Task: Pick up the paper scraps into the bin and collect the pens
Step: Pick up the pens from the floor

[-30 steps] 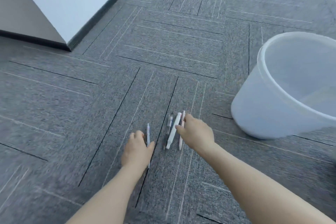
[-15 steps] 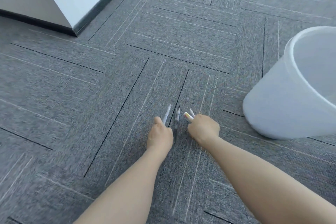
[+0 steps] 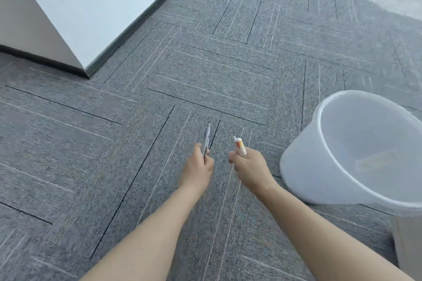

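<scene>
Both hands are now lifting off the carpet [image 3: 205, 75]: the left hand [image 3: 198, 170] is gripping a pen [image 3: 207, 138], the right hand [image 3: 250, 167] closing around, seemingly, several pens [image 3: 239, 146]. Collecting is looking nearly finished, beside the bin [image 3: 319, 121].

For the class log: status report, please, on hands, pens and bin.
Left hand shut on pen. Right hand shut on pens. Bin at right, upright. Carpet between unobstructed.

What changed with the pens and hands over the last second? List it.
Both hands closed on pens that lay on the carpet and lifted them: the left hand grips a slim pen, the right hand a white pen. No pens remain on the carpet. The bin seems unmoved.
</scene>
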A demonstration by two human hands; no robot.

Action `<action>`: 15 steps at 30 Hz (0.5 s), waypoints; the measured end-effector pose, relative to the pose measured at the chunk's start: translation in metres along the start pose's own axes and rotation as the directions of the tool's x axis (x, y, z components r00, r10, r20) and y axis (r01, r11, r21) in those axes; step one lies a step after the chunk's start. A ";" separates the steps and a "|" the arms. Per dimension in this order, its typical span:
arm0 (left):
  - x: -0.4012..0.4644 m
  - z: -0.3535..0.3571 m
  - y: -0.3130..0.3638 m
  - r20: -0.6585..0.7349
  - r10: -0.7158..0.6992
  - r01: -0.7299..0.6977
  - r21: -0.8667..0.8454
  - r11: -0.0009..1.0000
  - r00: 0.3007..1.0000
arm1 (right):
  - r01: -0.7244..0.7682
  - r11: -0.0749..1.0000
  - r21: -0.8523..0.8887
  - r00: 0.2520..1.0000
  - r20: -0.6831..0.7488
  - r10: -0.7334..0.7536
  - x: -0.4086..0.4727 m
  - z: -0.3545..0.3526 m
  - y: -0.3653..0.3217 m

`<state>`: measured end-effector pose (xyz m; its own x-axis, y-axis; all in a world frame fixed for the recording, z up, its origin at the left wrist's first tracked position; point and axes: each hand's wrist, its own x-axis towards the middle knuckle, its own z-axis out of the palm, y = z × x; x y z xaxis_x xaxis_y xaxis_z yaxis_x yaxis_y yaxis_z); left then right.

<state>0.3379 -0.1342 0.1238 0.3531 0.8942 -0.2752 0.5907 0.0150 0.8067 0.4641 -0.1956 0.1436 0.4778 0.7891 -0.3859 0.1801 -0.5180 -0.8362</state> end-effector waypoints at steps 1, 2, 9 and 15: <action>0.005 -0.012 0.023 -0.012 0.031 -0.032 -0.076 0.997 0.999 | 0.024 0.999 0.044 1.000 0.003 -0.024 -0.002 -0.008 -0.028; 0.009 -0.024 0.049 -0.027 0.056 -0.059 -0.133 0.989 0.998 | 0.054 0.996 0.077 0.999 0.001 -0.054 -0.005 -0.019 -0.056; -0.012 -0.097 0.276 -0.152 0.300 -0.330 -0.245 0.912 0.942 | 0.246 0.942 0.228 0.956 -0.217 -0.197 -0.056 -0.150 -0.247; -0.071 -0.126 0.477 -0.104 0.408 -0.407 -0.465 0.786 0.907 | 0.369 0.887 0.278 0.842 -0.505 -0.192 -0.148 -0.287 -0.374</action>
<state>0.5030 -0.1343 0.5939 0.4856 0.8638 0.1344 -0.0168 -0.1445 0.9894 0.5724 -0.2136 0.6250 0.8016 0.5969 0.0326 0.0971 -0.0762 -0.9924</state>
